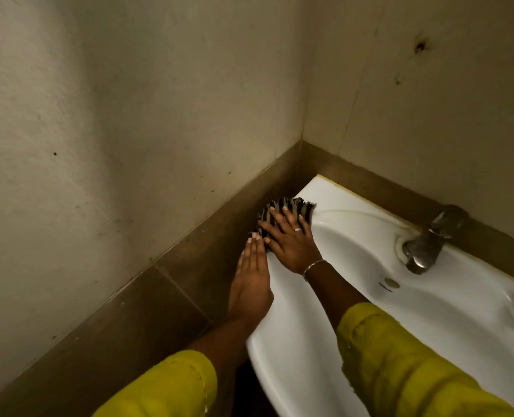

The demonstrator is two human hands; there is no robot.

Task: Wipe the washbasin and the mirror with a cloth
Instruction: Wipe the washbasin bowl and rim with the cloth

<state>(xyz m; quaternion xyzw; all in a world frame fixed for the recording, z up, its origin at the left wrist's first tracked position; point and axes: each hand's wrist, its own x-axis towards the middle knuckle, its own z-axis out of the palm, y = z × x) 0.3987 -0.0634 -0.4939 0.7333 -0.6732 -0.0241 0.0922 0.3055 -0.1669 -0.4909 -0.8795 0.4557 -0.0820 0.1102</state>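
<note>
Yellow sleeves (400,356) nearest, my right hand (289,240) presses spread flat on striped cloth (305,207) at washbasin's (295,326) 10 o'clock rim corner, left hand (251,281) flat, fingers together, just beside at 9 o'clock.

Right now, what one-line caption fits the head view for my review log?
Right hand presses a striped cloth on the back-left corner of the washbasin; left hand rests along its left edge.
</note>
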